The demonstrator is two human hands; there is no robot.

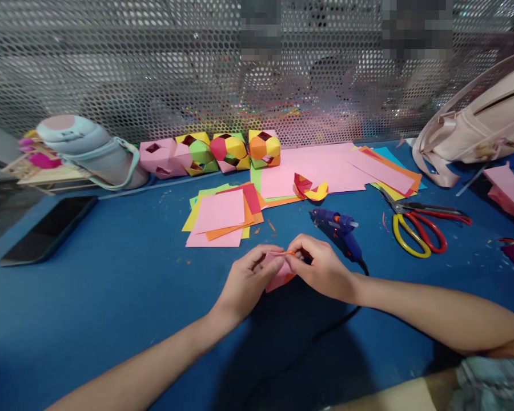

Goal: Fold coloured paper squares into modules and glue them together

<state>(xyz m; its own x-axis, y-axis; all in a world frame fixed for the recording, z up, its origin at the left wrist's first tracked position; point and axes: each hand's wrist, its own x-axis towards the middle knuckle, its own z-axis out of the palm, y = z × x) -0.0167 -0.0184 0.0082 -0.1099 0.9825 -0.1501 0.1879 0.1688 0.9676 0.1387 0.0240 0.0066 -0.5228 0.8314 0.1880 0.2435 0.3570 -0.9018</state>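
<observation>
A small folded piece of pink and orange paper [277, 277] is held between my two hands, above the blue table. My left hand [249, 279] grips its left side, thumb on the front and fingers behind. With thumb and fingertips, my right hand [323, 267] pinches its upper right edge, where some orange shows. Just beyond the right hand lies a blue hot glue gun [336, 222], its black cord running back under the right forearm. Left of it, past my hands, is a stack of colored paper squares [220, 212]. A folded red and yellow paper piece [310, 188] sits behind the glue gun.
Folded paper balls [229, 151] stand in a row against the perforated metal screen [163, 74]. Larger pink sheets [312, 165] lie at the back. Scissors [411, 231] and pliers are on the right, near a beige bag [475, 125]. A bottle [98, 151] and phone [49, 228] stand left.
</observation>
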